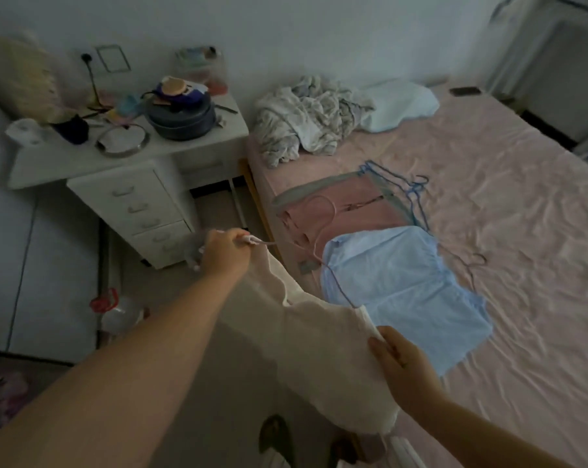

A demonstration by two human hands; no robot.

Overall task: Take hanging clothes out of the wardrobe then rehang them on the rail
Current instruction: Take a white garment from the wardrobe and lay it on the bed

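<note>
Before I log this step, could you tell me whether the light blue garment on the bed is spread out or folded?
Spread out: the light blue garment lies flat and open on the pink sheet, its whole outline showing.

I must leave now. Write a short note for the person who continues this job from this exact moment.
Left hand: grips the hanger end of the white garment, held in the air beside the bed.
Right hand: holds the garment's lower edge.
On the bed: a pink garment and a light blue garment, each still on a hanger, plus loose blue hangers.
Done: three garments appear to be out of the wardrobe.
Left: rehang all on the rail, which is not in view.
</note>
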